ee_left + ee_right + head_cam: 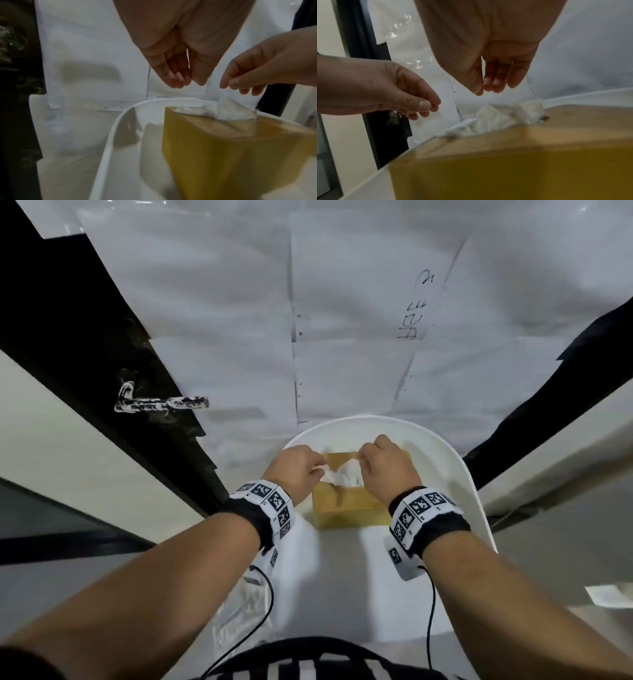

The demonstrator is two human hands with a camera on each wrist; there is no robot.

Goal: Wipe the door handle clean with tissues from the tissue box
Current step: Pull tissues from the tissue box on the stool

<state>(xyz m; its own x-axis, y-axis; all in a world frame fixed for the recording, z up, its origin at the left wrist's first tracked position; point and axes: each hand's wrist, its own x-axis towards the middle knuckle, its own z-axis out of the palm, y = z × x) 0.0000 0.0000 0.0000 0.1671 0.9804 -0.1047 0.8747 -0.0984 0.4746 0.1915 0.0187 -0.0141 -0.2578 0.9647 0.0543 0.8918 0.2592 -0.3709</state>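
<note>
left hand [297,470] hovering just left of tissue tuft [346,475], fingers loosely curled, holding nothing | right hand [383,465] hovering just above-right of tuft, fingertips close together, empty | tissue box [346,508] sitting directly under both hands on white table [455,474] | door handle [161,402] staying well left of left hand

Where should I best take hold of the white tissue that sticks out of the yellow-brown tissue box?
Pinch the raised peak of the white tissue from above. It stands up out of the opening in the top of the yellow-brown tissue box, so a straight upward pull should free it.
</note>
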